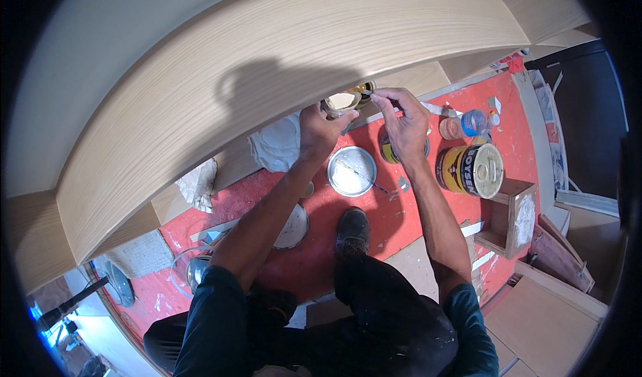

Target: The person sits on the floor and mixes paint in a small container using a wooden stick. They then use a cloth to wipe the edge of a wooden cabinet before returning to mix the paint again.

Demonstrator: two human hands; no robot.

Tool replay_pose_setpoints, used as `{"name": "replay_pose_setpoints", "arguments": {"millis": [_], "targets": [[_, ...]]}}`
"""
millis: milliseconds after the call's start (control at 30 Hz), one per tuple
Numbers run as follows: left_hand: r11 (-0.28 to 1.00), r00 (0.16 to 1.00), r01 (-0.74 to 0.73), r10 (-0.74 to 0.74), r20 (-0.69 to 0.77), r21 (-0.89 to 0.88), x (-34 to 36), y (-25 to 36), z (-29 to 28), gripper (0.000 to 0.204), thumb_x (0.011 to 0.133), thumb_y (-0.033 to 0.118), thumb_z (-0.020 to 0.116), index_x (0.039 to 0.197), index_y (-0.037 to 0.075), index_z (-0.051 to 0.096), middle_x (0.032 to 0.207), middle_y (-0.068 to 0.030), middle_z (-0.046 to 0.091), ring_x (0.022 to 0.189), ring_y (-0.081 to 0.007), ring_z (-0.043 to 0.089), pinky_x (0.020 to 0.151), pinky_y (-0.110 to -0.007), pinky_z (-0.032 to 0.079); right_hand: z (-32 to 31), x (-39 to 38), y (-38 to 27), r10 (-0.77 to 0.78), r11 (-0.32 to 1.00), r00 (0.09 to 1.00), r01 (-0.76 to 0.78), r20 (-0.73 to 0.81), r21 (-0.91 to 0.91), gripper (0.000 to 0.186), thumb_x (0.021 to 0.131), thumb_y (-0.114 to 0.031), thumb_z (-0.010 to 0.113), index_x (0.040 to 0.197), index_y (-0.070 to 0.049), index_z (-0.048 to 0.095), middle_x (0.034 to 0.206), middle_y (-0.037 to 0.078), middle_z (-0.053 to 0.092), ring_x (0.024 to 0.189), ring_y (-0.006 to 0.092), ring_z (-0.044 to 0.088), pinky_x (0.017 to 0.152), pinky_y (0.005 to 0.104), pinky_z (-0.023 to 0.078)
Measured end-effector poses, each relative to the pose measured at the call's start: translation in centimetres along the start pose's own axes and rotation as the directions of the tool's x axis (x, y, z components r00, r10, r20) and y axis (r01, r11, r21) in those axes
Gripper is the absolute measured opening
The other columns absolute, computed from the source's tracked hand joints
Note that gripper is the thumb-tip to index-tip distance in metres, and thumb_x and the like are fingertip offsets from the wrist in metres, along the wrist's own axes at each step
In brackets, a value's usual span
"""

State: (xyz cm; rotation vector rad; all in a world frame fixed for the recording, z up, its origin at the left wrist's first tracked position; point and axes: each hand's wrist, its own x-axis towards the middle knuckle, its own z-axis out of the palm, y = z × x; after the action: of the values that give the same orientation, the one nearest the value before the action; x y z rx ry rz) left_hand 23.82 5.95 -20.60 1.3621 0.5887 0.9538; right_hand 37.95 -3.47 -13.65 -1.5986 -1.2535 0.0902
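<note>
Under the edge of the pale wooden shelf [287, 36], my left hand [317, 130] grips a small round container [341, 101] with cream-coloured material showing. My right hand [404, 123] is beside it, thumb and fingers pinched on a small light thing that I cannot make out, near a yellowish shiny object partly hidden behind the container. Below my hands, a round white lid [351, 171] with a thin stick across it lies on the red floor covering [414, 216]. A yellow-and-black can [394, 148] is partly hidden behind my right hand.
A large paint can [468, 171] and clear bottle [473, 123] stand at right, near a wooden box [508, 220] and loose boards [555, 257]. White cloths [274, 143] lie under the shelf. My shoe [351, 233] is on the floor covering; a hose and metal can [197, 270] are at lower left.
</note>
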Motion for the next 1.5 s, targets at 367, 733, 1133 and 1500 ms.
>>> {"name": "replay_pose_setpoints", "arguments": {"millis": [367,733,1133,1500], "targets": [[1.0,1.0,0.015,-0.015,-0.014,-0.013,0.0,0.0,0.5,0.066,0.081,-0.004,0.082,0.138,-0.001,0.048,0.133,-0.0153,0.06,0.125,-0.0259,0.062,0.109,-0.042,0.053,0.1,0.2,0.0,-0.051,0.998,0.999,0.051,0.008,-0.027,0.011,0.09,-0.001,0.076,0.101,-0.002,0.075,0.093,0.012,0.075,0.082,0.0217,0.073,0.071,0.032,0.057],[0.999,0.999,-0.021,0.02,-0.027,-0.024,-0.1,0.5,0.3,0.064,0.081,-0.005,0.082,0.137,0.001,0.051,0.132,-0.013,0.061,0.124,-0.0244,0.063,0.108,-0.042,0.054,-0.1,0.3,-1.5,-0.216,0.974,0.976,0.217,0.027,-0.072,0.018,0.085,0.004,0.076,0.102,-0.002,0.074,0.092,0.013,0.072,0.084,0.0283,0.072,0.072,0.0361,0.057],[0.999,0.998,-0.045,0.045,-0.034,0.004,-0.3,0.2,0.1,0.065,0.077,-0.003,0.085,0.134,0.0,0.055,0.131,-0.0158,0.061,0.122,-0.0262,0.064,0.104,-0.039,0.056,0.1,0.2,-1.2,-0.177,0.977,0.98,0.187,0.094,-0.103,0.018,0.084,0.004,0.076,0.101,-0.001,0.074,0.094,0.013,0.073,0.088,0.0293,0.072,0.077,0.0374,0.059],[0.997,0.995,-0.068,0.069,-0.067,0.025,-0.2,0.5,0.1,0.062,0.074,0.0,0.087,0.13,0.001,0.059,0.125,-0.0148,0.065,0.117,-0.0251,0.066,0.101,-0.038,0.055,-0.2,0.6,-1.6,-0.298,0.949,0.953,0.301,0.044,-0.089,0.022,0.08,0.007,0.078,0.101,0.0,0.073,0.095,0.013,0.074,0.088,0.0291,0.072,0.075,0.0373,0.059]]}}
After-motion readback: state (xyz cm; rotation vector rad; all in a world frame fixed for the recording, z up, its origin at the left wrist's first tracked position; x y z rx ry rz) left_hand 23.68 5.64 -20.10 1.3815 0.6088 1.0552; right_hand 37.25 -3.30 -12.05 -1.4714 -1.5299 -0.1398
